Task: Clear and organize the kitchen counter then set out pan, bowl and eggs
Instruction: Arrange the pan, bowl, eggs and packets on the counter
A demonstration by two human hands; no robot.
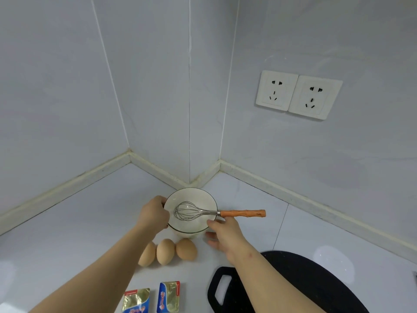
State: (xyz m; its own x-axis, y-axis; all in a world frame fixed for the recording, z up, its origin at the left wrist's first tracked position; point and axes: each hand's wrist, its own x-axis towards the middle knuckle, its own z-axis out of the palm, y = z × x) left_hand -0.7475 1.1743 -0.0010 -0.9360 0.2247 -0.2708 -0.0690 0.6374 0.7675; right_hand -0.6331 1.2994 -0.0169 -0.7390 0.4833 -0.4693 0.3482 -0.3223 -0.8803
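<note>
— White counter (67,222) meets pale tiled walls (158,86) in a corner, and we take the bowl (196,198) near that corner as our mark. What sits to its left?

— Our left hand (154,214) grasps the bowl's left rim, fingers curled over the edge.

— And nearer us?

— Two foil packets (136,300) lie side by side, nearer than the bowl and slightly left. Between them and the bowl, three brown eggs (166,251) sit in a row, just beside its base.

— Inside the bowl?

— We see a whisk (225,213): wire head inside, orange handle across the right rim and pointing right.

— Our right hand (225,236)?

— Loose at the bowl's near right side, thumb at the rim, fingers straight, clasping nothing.

— Farther right?

— Nearer us and right of the bowl lies a black slab (316,279) with a slot handle, partly under our right forearm; pan or board, we cannot tell. Two sockets (276,91) sit on the wall above and right of the bowl.
</note>
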